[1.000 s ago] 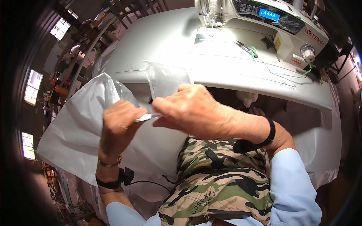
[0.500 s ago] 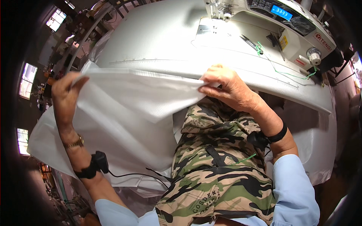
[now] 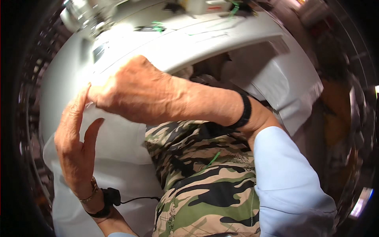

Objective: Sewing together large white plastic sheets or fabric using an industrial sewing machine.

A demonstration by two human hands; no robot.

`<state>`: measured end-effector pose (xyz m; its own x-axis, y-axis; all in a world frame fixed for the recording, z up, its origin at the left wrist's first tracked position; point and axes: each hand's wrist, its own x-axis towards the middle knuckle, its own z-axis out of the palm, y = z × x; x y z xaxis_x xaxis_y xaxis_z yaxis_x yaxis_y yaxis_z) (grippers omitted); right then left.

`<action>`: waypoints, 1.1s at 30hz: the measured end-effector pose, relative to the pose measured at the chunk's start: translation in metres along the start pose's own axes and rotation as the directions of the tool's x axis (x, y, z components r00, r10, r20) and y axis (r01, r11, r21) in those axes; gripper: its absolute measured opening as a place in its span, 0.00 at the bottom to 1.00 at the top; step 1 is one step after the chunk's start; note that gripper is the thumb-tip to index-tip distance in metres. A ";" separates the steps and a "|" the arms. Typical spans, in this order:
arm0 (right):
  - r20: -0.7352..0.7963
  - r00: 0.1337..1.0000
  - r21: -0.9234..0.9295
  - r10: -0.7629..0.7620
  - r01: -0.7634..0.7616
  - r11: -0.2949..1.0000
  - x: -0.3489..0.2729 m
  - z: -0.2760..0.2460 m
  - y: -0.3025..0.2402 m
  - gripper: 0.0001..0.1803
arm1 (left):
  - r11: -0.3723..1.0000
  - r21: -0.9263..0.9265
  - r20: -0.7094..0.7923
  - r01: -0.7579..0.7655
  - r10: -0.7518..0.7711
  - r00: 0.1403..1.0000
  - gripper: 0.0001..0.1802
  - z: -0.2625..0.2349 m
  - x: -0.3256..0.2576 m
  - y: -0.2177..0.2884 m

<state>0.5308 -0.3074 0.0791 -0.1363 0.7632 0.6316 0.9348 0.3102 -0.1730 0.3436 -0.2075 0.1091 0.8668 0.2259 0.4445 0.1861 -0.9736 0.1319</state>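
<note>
My left hand [image 3: 75,142] is raised at the left, fingers stretched upward and thumb standing apart, with its fingertips meeting my right hand. My right hand [image 3: 128,93] reaches across in front of the sewing machine table [image 3: 166,55], back upward and fingers curled under. What those fingers hold, if anything, is hidden. Below both hands a large white sheet [image 3: 122,158] of thin fabric spreads over the left side of my lap, partly hidden by my left forearm. The head of a sewing machine [image 3: 83,15] stands beyond the hands, blurred, near bright glare.
On the table lie dark snips [image 3: 148,29] beside green thread [image 3: 158,27]. More white material [image 3: 272,79] hangs at the table's right end. A black cable [image 3: 140,198] runs from my left wrist band across the lap. Camouflage cloth [image 3: 213,189] covers my lap.
My view has swung right, so the machine sits farther left. My right hand has come left to my left hand; the sheet edge, stretched between them before, is lowered and mostly hidden.
</note>
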 end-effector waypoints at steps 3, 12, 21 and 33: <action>-0.024 0.995 0.069 0.099 -0.097 0.993 -0.028 -0.002 0.003 0.10 | 0.998 -0.063 0.015 0.027 -0.027 1.000 0.15 0.018 0.005 -0.004; -0.046 0.924 0.789 0.380 -0.199 0.581 -0.092 0.034 -0.001 0.18 | 0.999 -0.032 -0.017 0.035 -0.035 0.999 0.16 0.011 0.025 0.043; -0.142 0.888 0.665 0.437 -0.242 0.707 -0.182 0.023 0.030 0.11 | 0.966 -0.259 0.148 0.027 0.012 0.989 0.08 0.052 0.052 0.089; 0.010 -0.747 0.976 0.664 -0.139 -0.170 -0.548 0.006 0.164 0.24 | 0.885 -0.416 0.174 0.209 -0.148 0.974 0.08 0.108 0.055 0.081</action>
<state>0.7567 -0.6714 -0.2996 0.7198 -0.3587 -0.5943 -0.4601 0.3944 -0.7954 0.4560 -0.2771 0.0485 0.8969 0.3583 0.2592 0.1533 -0.8017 0.5777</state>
